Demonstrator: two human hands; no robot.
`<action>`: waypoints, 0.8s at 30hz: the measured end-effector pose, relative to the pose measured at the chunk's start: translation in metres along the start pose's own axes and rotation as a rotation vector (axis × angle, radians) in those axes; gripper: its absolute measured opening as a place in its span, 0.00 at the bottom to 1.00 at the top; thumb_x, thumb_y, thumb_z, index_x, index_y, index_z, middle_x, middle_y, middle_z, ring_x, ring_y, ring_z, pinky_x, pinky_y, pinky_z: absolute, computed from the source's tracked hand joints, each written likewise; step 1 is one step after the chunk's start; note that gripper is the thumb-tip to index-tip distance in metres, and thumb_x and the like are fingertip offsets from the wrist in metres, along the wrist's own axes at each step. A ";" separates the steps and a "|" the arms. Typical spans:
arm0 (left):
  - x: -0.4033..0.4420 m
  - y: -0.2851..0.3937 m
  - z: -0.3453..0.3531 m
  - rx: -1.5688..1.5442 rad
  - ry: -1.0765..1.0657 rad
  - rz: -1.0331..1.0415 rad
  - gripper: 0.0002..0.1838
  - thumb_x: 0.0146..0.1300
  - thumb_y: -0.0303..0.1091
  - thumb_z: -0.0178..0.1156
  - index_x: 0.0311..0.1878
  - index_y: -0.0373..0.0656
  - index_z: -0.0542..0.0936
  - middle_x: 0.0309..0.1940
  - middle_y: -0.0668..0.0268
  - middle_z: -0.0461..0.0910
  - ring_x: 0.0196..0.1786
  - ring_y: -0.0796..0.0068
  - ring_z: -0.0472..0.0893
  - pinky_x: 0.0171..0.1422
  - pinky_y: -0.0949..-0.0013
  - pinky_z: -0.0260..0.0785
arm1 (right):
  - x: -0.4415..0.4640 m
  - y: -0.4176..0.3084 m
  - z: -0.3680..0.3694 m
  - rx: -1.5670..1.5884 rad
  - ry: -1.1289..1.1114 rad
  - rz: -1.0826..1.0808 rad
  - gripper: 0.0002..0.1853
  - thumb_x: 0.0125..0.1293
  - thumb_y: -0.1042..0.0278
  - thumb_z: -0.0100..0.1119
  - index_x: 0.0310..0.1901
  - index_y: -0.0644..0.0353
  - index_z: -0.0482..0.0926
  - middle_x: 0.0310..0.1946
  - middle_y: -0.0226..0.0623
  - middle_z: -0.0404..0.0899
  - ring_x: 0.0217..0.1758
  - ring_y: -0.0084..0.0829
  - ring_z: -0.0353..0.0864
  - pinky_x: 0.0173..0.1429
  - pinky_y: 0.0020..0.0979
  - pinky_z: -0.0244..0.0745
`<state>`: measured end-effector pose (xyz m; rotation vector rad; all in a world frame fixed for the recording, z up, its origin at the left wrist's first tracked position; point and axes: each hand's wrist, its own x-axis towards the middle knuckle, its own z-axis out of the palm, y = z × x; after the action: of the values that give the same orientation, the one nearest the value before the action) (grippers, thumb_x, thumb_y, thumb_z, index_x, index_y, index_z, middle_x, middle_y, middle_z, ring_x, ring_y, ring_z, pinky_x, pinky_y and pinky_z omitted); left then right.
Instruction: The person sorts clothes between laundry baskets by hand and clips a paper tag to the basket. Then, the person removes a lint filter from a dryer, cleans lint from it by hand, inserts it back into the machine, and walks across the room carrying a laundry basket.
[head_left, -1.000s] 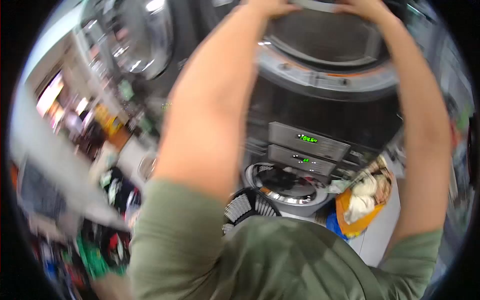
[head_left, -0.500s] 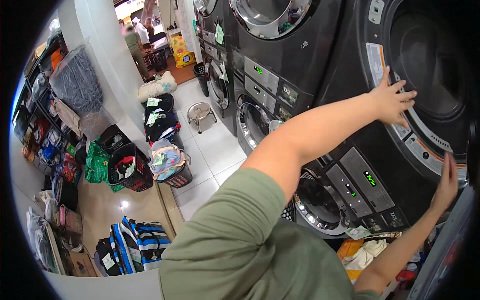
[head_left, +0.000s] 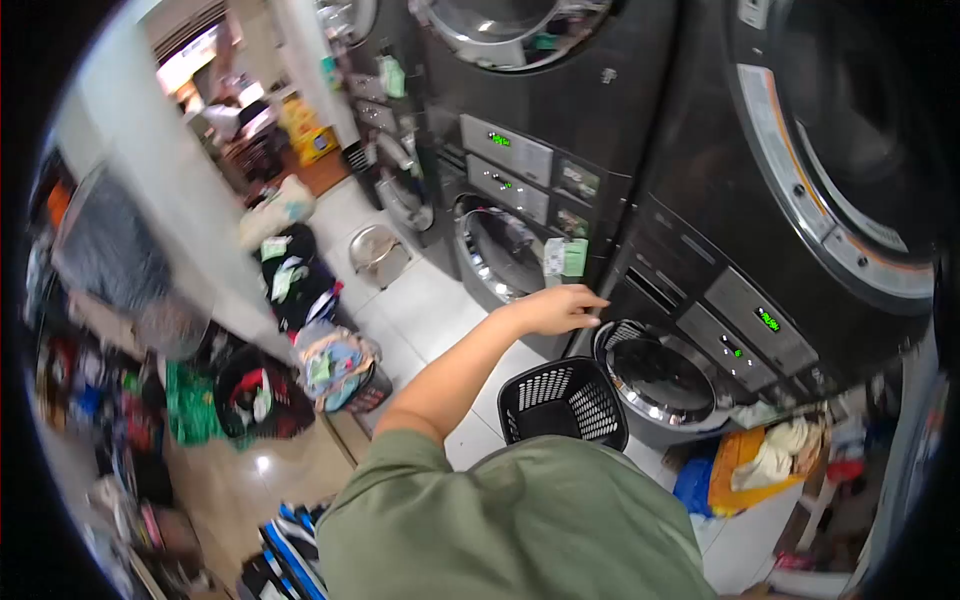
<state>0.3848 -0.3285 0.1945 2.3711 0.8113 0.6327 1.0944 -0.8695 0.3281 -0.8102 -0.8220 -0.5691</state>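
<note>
My left hand [head_left: 562, 308] is in mid-air in front of the dark machines, its fingers loosely bent and nothing seen in them. Just beyond it, green and white paper tags [head_left: 566, 257] hang by a lower washer [head_left: 500, 250]. Below the hand a black plastic basket [head_left: 562, 402] stands on the tiled floor, its visible inside bare. To its right is another round washer door [head_left: 660, 378]. The large upper dryer door [head_left: 850, 130] is at the upper right. My right hand is out of view.
Baskets heaped with clothes [head_left: 335, 368] line the left side, near a round metal stool [head_left: 378, 254]. A yellow bag of cloth [head_left: 765, 470] lies at lower right. A pillar [head_left: 180, 170] and striped bags [head_left: 290, 550] are on the left.
My left hand has come away from the upper dryer door and moved down and left. My right hand has dropped out of view. More of the black basket now shows.
</note>
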 end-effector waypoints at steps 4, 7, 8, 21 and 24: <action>-0.053 -0.014 -0.022 -0.058 -0.018 -0.097 0.23 0.67 0.38 0.60 0.63 0.46 0.75 0.50 0.55 0.78 0.50 0.62 0.81 0.55 0.64 0.74 | 0.035 -0.011 -0.096 -1.350 -0.421 -0.667 0.15 0.62 0.60 0.59 0.41 0.65 0.80 0.39 0.45 0.81 0.43 0.38 0.80 0.43 0.33 0.75; -0.087 -0.019 -0.050 -0.094 -0.019 -0.167 0.22 0.64 0.37 0.63 0.60 0.44 0.77 0.43 0.57 0.79 0.45 0.63 0.80 0.50 0.66 0.72 | -0.043 -0.108 0.068 -0.145 0.650 0.269 0.29 0.71 0.51 0.47 0.65 0.64 0.67 0.60 0.43 0.74 0.61 0.42 0.73 0.62 0.38 0.69; -0.086 -0.021 -0.063 -0.081 -0.012 -0.119 0.22 0.64 0.37 0.63 0.60 0.43 0.77 0.45 0.57 0.80 0.46 0.64 0.80 0.51 0.66 0.72 | -0.067 -0.147 0.133 -0.097 0.610 0.221 0.29 0.69 0.52 0.50 0.64 0.64 0.68 0.63 0.42 0.71 0.65 0.43 0.69 0.68 0.42 0.61; -0.058 0.095 -0.093 -0.294 0.039 0.293 0.20 0.65 0.28 0.60 0.60 0.37 0.76 0.49 0.60 0.81 0.52 0.71 0.80 0.58 0.68 0.71 | -0.217 -0.172 0.587 -0.405 -0.548 -0.363 0.31 0.50 0.50 0.74 0.50 0.60 0.73 0.40 0.45 0.81 0.42 0.47 0.83 0.44 0.40 0.78; -0.077 0.066 -0.065 -0.302 -0.028 0.205 0.21 0.65 0.30 0.61 0.61 0.37 0.76 0.50 0.59 0.81 0.51 0.72 0.79 0.59 0.68 0.69 | -0.222 -0.152 0.639 -0.567 -0.594 -0.166 0.30 0.48 0.52 0.77 0.43 0.61 0.69 0.40 0.44 0.76 0.40 0.47 0.82 0.43 0.42 0.77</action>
<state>0.3190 -0.4012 0.2649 2.1931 0.4277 0.7461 0.5970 -0.4108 0.4777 -1.4804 -1.3048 -0.7358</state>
